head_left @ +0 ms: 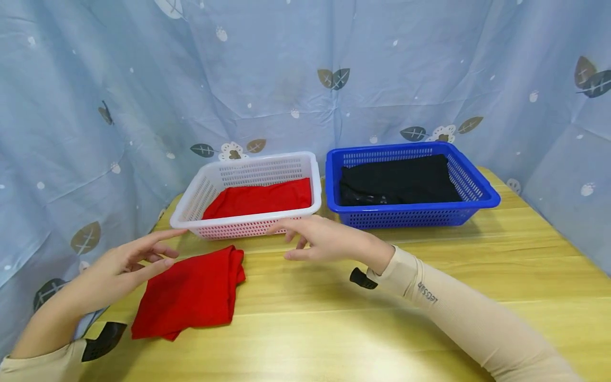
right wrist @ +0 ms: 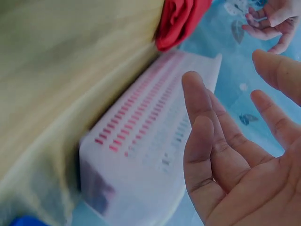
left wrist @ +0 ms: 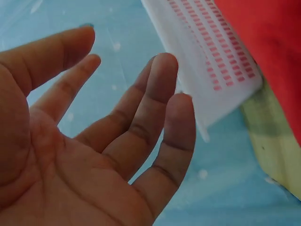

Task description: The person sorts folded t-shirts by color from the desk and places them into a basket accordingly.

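A folded red cloth [head_left: 191, 294] lies on the table at the left, its layered edge toward the right. My left hand [head_left: 126, 268] hovers over the cloth's far left side, fingers loosely spread and holding nothing. Near the front wall of the white basket [head_left: 248, 223] is my right hand [head_left: 329, 239], also without anything in its relaxed fingers. Another red cloth [head_left: 267, 197] lies flat inside that basket. In both wrist views the palms are bare, with the basket's slotted wall beyond the fingers.
To the right of the white basket stands a blue basket [head_left: 410, 216] holding black cloth [head_left: 401, 180]. A light blue patterned curtain [head_left: 286, 69] hangs behind and at both sides of the wooden table [head_left: 382, 329].
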Demonstrator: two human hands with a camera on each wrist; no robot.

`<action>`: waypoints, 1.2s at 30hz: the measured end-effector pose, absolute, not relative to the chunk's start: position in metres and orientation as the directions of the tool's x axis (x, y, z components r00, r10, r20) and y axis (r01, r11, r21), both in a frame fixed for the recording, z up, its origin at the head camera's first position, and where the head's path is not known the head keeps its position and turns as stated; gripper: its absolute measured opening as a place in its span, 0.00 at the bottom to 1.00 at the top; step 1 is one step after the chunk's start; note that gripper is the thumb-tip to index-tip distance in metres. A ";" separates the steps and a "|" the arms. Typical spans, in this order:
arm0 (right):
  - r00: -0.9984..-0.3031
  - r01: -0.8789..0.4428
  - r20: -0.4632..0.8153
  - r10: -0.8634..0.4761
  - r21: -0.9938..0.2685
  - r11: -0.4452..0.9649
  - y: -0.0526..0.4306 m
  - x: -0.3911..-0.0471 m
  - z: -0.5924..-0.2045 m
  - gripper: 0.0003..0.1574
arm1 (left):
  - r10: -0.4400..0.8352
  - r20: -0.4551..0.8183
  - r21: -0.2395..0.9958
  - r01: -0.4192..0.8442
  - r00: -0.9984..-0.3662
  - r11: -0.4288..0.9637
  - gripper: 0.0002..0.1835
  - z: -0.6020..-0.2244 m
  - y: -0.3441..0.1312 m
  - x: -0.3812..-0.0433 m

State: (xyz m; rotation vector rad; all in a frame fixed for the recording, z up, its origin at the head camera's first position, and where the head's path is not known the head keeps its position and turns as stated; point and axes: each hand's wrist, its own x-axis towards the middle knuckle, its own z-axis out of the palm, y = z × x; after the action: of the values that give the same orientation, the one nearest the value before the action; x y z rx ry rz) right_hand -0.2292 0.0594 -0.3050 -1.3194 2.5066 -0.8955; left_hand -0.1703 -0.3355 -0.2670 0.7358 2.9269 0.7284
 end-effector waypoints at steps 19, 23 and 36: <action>-0.511 -0.709 0.024 -0.859 -0.576 0.406 0.000 -0.237 -0.336 0.36 | 0.270 -0.141 0.437 0.185 -0.952 0.880 0.38 -0.318 -0.406 -0.168; -0.493 -0.717 0.002 -0.870 -0.567 0.405 -0.012 -0.238 -0.342 0.36 | 0.238 -0.221 0.465 0.113 -0.946 0.878 0.40 -0.329 -0.415 -0.166; -0.505 -0.656 -0.068 -0.861 -0.617 0.434 -0.041 -0.239 -0.351 0.35 | 0.273 -0.378 0.598 -0.008 -0.885 0.802 0.44 -0.341 -0.410 -0.171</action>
State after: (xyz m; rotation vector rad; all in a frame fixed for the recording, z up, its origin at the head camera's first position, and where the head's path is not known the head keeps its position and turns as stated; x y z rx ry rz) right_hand -0.2394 -0.0409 -0.3515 -1.2912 2.3177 -0.7527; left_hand -0.1706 -0.4105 -0.3415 0.1984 2.5349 0.8440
